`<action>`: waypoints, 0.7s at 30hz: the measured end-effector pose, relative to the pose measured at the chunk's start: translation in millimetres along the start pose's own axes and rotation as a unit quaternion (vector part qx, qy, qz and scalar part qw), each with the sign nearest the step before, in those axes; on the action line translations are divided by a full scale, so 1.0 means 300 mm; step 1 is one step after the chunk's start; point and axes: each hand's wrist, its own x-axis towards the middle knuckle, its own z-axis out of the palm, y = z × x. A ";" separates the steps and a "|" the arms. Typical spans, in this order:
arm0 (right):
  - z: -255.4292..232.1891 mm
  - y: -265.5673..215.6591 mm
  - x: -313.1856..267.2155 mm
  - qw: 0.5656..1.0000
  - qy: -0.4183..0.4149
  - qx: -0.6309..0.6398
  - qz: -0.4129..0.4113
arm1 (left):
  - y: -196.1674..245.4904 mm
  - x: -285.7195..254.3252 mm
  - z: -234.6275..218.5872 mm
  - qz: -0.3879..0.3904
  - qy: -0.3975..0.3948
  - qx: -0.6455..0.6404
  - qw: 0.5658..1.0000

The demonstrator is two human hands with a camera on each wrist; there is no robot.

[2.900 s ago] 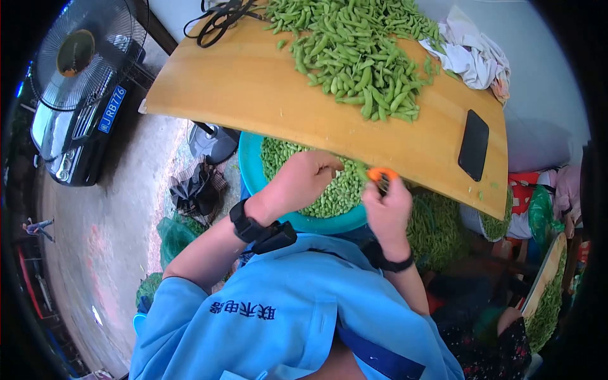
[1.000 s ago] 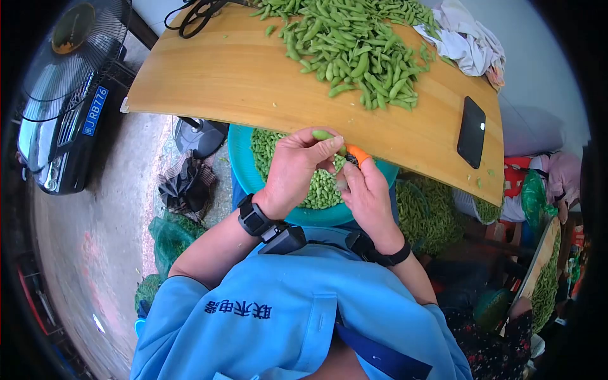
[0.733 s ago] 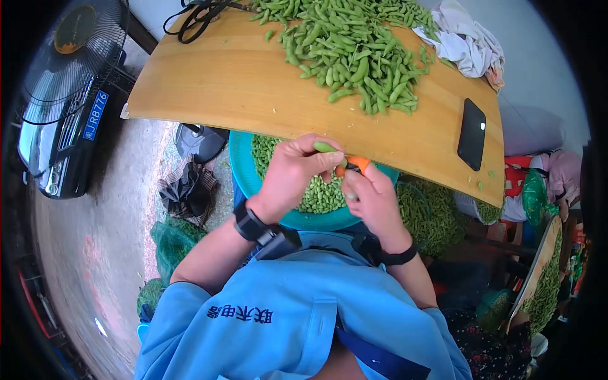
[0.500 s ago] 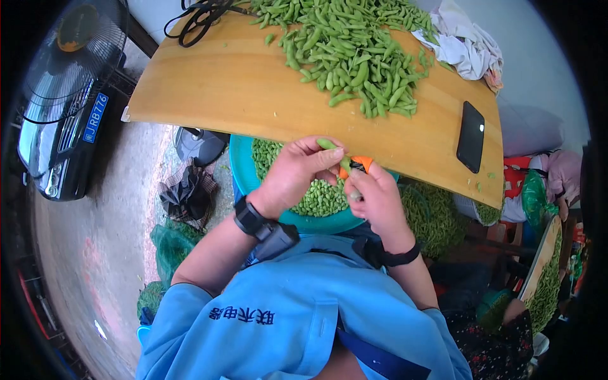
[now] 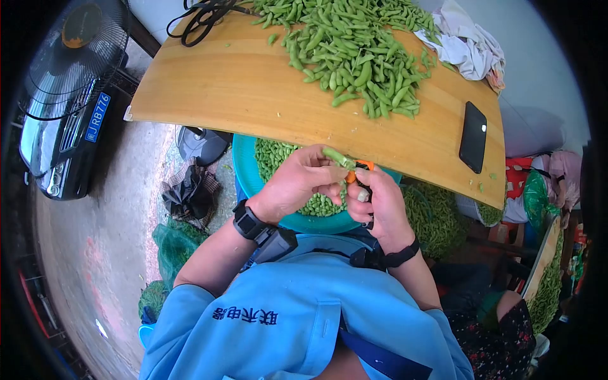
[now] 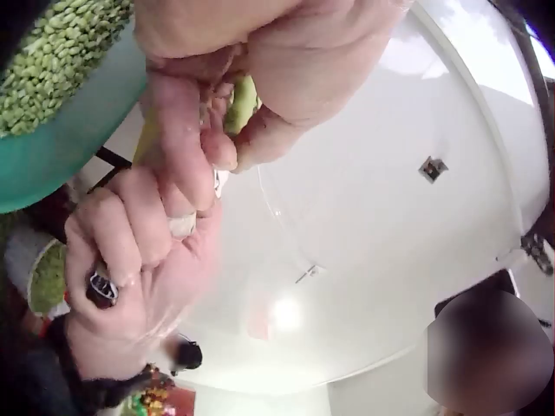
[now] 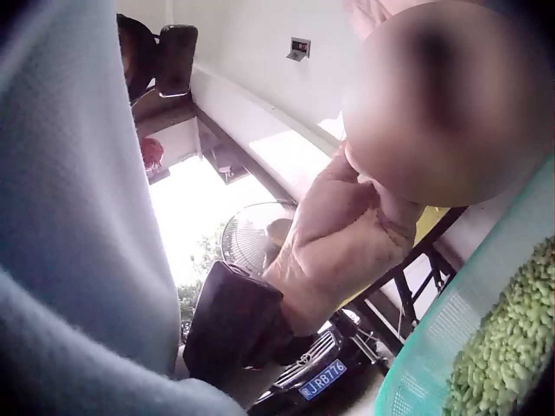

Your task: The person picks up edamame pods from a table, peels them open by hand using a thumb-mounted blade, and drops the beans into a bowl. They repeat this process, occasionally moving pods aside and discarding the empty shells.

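Observation:
My left hand (image 5: 294,183) pinches a green soybean pod (image 5: 335,155) by the table's front edge, above the turquoise basin (image 5: 242,171) of shelled beans (image 5: 273,155). Right beside it, my right hand (image 5: 387,201) grips a small orange-and-black tool (image 5: 365,166), whose orange part meets the near end of the pod. In the left wrist view, the pod (image 6: 244,106) peeks out between left-hand fingers, and the tool's dark end (image 6: 102,288) sticks out of the right fist (image 6: 139,251). A blurred patch covers part of the hands in the right wrist view.
A heap of pods (image 5: 354,57) covers the far part of the wooden table (image 5: 215,88). A phone (image 5: 473,137) lies near its right edge, below a white cloth (image 5: 468,50). Black cables (image 5: 201,22) lie at the back left. A fan (image 5: 79,38) stands left.
From hands apart 2.9 s ago, my left hand has come to the tool with a pod. Over the last second the pod has shifted slightly right and down against the orange part.

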 end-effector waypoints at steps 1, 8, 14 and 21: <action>-0.002 0.005 0.003 1.000 0.000 0.001 0.000 | 0.000 -0.004 -0.004 -0.007 -0.010 -0.056 0.998; -0.010 0.052 0.055 0.944 0.083 -0.259 -0.188 | 0.016 -0.017 0.003 0.013 0.009 -0.027 1.000; -0.028 0.058 0.072 0.910 0.085 -0.309 -0.262 | 0.012 0.004 0.014 0.015 0.067 -0.134 0.989; -0.034 0.054 0.075 0.865 0.085 -0.374 -0.323 | -0.009 0.025 0.019 0.045 0.129 -0.096 0.986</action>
